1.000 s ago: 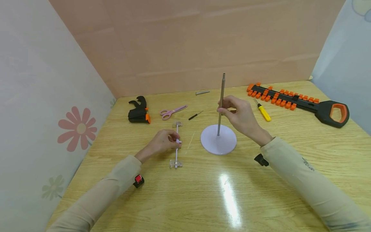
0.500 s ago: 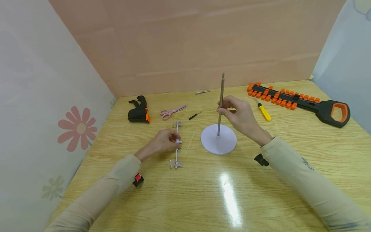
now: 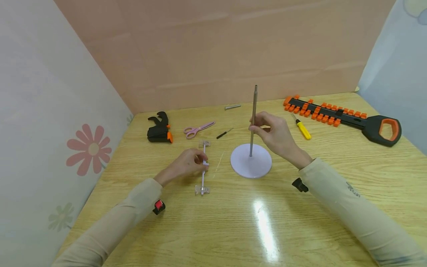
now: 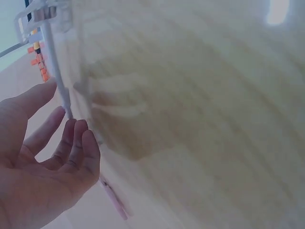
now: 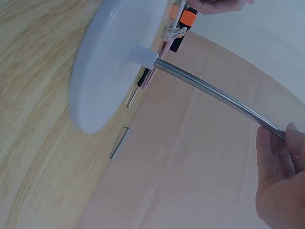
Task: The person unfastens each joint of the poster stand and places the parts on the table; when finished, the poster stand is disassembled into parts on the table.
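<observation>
The right hand (image 3: 277, 135) pinches a stiff, likely slippery metal rod (image 3: 253, 118) upright on its white round base (image 3: 251, 163) mid-counter (best held midway), while the left hand (image 3: 185, 165) pinches a light, fragile-looking clear clip bar (image 3: 203, 168).

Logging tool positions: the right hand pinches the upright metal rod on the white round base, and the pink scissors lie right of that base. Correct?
Not quite. In the head view the pink scissors lie left of the white round base, beside the black clamp. The right hand does pinch the metal rod.

We seem to be at a hobby workbench; around the wooden table (image 3: 333, 193) stand plain boards (image 3: 233, 52); on it lie a saw (image 3: 347, 116), clamp (image 3: 160, 128), scissors (image 3: 197, 128).
</observation>
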### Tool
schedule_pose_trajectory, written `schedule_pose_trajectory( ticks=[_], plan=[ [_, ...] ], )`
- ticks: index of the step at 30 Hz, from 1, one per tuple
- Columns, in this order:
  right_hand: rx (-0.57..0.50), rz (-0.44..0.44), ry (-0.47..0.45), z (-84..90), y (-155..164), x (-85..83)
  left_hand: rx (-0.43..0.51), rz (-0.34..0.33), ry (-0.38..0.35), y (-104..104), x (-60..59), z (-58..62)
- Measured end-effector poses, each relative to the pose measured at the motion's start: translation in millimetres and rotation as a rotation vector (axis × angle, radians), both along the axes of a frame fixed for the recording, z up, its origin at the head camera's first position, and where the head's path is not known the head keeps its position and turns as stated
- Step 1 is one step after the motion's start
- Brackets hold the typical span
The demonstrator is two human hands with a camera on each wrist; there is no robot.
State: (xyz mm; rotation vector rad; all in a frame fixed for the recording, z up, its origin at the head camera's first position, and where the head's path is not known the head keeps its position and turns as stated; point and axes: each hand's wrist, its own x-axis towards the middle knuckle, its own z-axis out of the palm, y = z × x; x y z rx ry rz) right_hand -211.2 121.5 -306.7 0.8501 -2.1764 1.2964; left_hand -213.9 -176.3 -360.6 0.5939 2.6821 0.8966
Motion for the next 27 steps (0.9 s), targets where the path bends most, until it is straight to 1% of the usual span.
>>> schedule_pose_trajectory(
  ticks=[4, 8, 9, 11, 14, 19, 23, 27],
  plan=[
    [0.001, -0.002, -0.005, -0.6, -0.5, 0.4, -0.009, -0.005, 0.018, 0.2, -2.6, 4.8],
    [-0.001, 0.002, -0.007, -1.1, -0.8, 0.5, -0.014, -0.025, 0.07, 4.2, -6.7, 10.3],
    [-0.001, 0.002, -0.007, -1.0, -0.9, 0.6, -0.02, -0.034, 0.093, 6.3, -7.8, 11.6],
    [0.0, 0.002, -0.007, -0.8, -0.9, 0.9, -0.028, -0.058, 0.126, 11.5, -9.6, 14.7],
    [0.001, 0.0, -0.009, -0.1, -0.3, 1.5, -0.046, -0.11, 0.172, 22.8, -11.9, 18.2],
    [-0.002, -0.007, -0.032, 0.7, 0.5, 3.0, -0.12, -0.205, 0.23, 46.9, -15.5, 20.2],
    [0.006, -0.004, -0.054, 0.7, -0.1, 3.7, -0.216, -0.261, 0.236, 66.5, -15.9, 21.6],
    [0.023, -0.014, -0.067, 1.3, -0.1, 4.0, -0.291, -0.325, 0.204, 83.6, -18.4, 19.0]
  ],
)
